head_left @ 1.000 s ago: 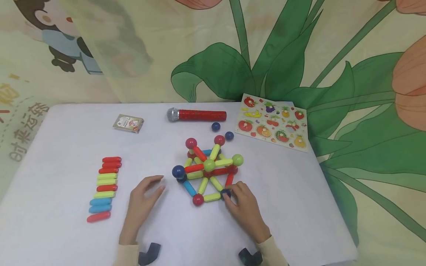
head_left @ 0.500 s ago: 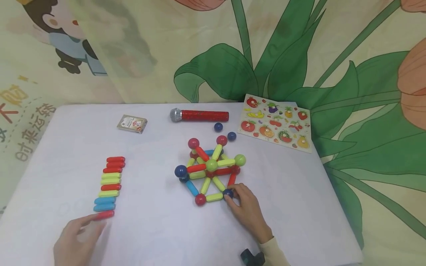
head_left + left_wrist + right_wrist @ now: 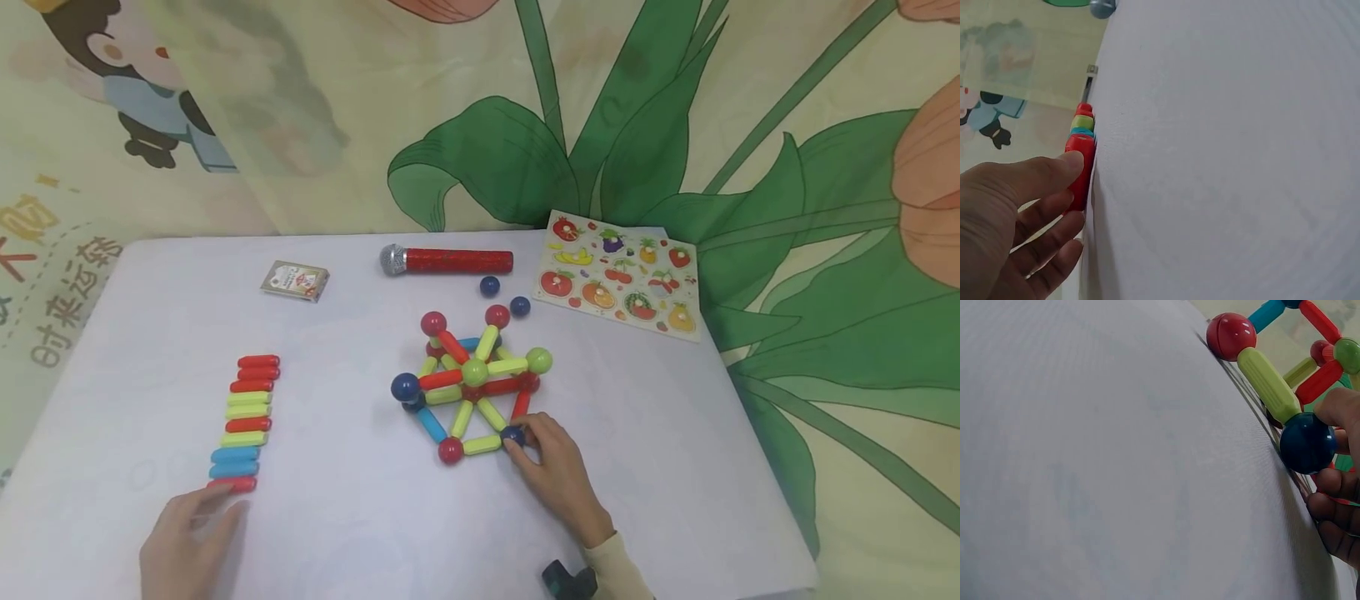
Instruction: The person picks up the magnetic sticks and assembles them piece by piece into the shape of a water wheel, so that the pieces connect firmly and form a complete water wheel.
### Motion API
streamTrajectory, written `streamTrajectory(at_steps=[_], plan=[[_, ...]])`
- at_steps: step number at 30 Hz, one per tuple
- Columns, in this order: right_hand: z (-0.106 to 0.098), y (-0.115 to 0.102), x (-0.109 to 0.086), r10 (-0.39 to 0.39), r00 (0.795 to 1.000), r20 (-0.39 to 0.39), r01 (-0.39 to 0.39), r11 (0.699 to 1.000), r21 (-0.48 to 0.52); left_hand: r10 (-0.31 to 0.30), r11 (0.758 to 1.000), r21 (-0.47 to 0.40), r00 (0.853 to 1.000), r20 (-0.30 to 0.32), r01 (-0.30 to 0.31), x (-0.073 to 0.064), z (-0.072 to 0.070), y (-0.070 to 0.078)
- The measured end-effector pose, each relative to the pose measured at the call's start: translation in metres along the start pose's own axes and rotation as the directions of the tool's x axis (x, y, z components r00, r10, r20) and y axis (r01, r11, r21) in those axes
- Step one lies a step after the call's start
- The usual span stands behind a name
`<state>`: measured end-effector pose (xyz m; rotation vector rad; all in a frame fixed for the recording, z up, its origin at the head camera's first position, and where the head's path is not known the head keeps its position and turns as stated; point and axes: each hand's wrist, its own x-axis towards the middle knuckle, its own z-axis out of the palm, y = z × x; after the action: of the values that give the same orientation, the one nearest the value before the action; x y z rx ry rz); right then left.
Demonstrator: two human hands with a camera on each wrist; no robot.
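In the head view, a stick-and-ball construction (image 3: 474,372) of red, yellow-green and blue rods with coloured balls stands on the white table. My right hand (image 3: 557,473) pinches the dark blue ball (image 3: 1307,443) at its near right corner; a yellow-green rod (image 3: 1269,385) joins that ball to a red ball (image 3: 1231,336). At the left, my left hand (image 3: 187,537) touches the nearest red rod (image 3: 234,484) of a column of loose rods. Its index fingertip overlaps the rod's near edge, with the thumb slightly apart. In the left wrist view the thumb overlaps this red rod (image 3: 1081,178).
Several loose red, yellow-green and blue rods (image 3: 248,412) lie side by side. Behind the construction are two blue balls (image 3: 490,287), a red microphone (image 3: 457,261) and a fruit-picture board (image 3: 617,277). A small card box (image 3: 296,281) lies at the back left.
My left hand has moved left from beside the construction to the rod column. The nearest red rod, tilted before, now lies more level with the others. My right hand stays at the blue ball.
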<state>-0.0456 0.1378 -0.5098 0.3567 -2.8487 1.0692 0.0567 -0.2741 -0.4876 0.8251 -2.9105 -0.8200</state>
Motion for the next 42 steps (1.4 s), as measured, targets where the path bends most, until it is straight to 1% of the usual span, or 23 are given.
streamTrajectory(at_steps=[3, 8, 13, 16, 22, 24, 25, 27, 29, 31, 32, 33, 34, 35, 36, 37, 38, 39, 41, 42], plan=[[0.000, 0.000, 0.001, -0.019, 1.000, -0.007, 0.019, 1.000, -0.001, -0.033, 0.999, -0.008, 0.999, -0.002, 0.033, 0.001, 0.001, -0.002], [-0.001, -0.001, 0.001, -0.035, 0.999, -0.018, 0.036, 0.999, 0.009, -0.052, 0.999, 0.001, 0.998, -0.023, 0.052, 0.002, 0.001, -0.001], [-0.001, -0.001, 0.001, -0.028, 1.000, -0.007, 0.028, 1.000, 0.002, -0.075, 0.997, 0.011, 0.997, -0.005, 0.075, 0.003, 0.001, 0.002], [0.000, -0.001, 0.001, -0.032, 0.999, 0.001, 0.032, 0.999, -0.010, -0.073, 0.997, 0.037, 0.997, 0.016, 0.072, 0.006, 0.001, 0.002], [0.001, 0.001, 0.001, -0.028, 1.000, 0.000, 0.028, 1.000, -0.009, -0.065, 0.994, 0.088, 0.994, 0.091, 0.057, 0.010, -0.001, 0.000], [0.001, 0.001, 0.001, -0.025, 1.000, 0.000, 0.025, 1.000, -0.007, -0.088, 0.993, 0.086, 0.989, 0.119, 0.078, 0.009, -0.002, 0.001], [0.001, 0.001, 0.001, -0.025, 1.000, 0.001, 0.025, 1.000, -0.007, -0.089, 0.993, 0.083, 0.989, 0.122, 0.080, 0.008, -0.002, 0.001], [0.001, 0.001, 0.001, -0.025, 1.000, 0.004, 0.025, 1.000, -0.011, -0.121, 0.992, 0.060, 0.984, 0.127, 0.114, 0.004, -0.003, 0.005], [0.001, 0.001, 0.001, -0.028, 1.000, 0.004, 0.028, 0.999, -0.015, -0.157, 0.988, 0.012, 0.980, 0.125, 0.157, 0.000, -0.004, 0.012], [0.002, 0.001, 0.001, -0.032, 0.999, -0.001, 0.032, 0.999, -0.018, -0.156, 0.982, -0.097, 0.986, 0.059, 0.161, -0.002, -0.002, 0.027], [0.002, 0.001, 0.001, -0.033, 0.999, -0.005, 0.033, 0.999, -0.016, -0.159, 0.975, -0.153, 0.987, 0.030, 0.162, -0.001, -0.001, 0.038], [0.003, 0.001, 0.001, -0.036, 0.999, -0.007, 0.036, 0.999, -0.014, -0.145, 0.963, -0.231, 0.989, 0.002, 0.142, 0.002, 0.001, 0.051], [0.002, 0.001, 0.001, -0.034, 0.999, -0.010, 0.034, 0.999, -0.013, -0.125, 0.948, -0.297, 0.992, -0.019, 0.114, 0.006, 0.003, 0.066], [0.002, 0.002, 0.002, -0.031, 0.999, -0.008, 0.031, 0.999, -0.008, -0.095, 0.928, -0.366, 0.995, -0.043, 0.072, 0.011, 0.007, 0.081], [0.002, 0.002, 0.002, -0.030, 1.000, -0.005, 0.030, 1.000, -0.005, -0.071, 0.898, -0.438, 0.996, -0.058, 0.039, 0.015, 0.010, 0.096], [0.002, 0.001, 0.002, -0.027, 1.000, -0.001, 0.027, 1.000, 0.001, -0.051, 0.870, -0.493, 0.997, -0.058, 0.015, 0.020, 0.013, 0.111], [0.002, 0.001, 0.002, -0.022, 1.000, 0.003, 0.022, 1.000, 0.007, -0.024, 0.843, -0.538, 0.999, -0.044, -0.004, 0.025, 0.016, 0.126], [0.002, 0.001, 0.001, -0.017, 1.000, 0.007, 0.017, 1.000, 0.009, 0.006, 0.806, -0.591, 1.000, -0.030, -0.023, 0.029, 0.020, 0.139], [0.002, 0.001, 0.001, -0.005, 1.000, 0.010, 0.004, 1.000, 0.017, 0.071, 0.754, -0.654, 0.997, 0.001, -0.053, 0.038, 0.027, 0.162], [0.001, 0.000, 0.000, 0.000, 1.000, 0.009, 0.000, 1.000, 0.018, 0.096, 0.736, -0.675, 0.995, 0.022, -0.056, 0.042, 0.029, 0.171]])
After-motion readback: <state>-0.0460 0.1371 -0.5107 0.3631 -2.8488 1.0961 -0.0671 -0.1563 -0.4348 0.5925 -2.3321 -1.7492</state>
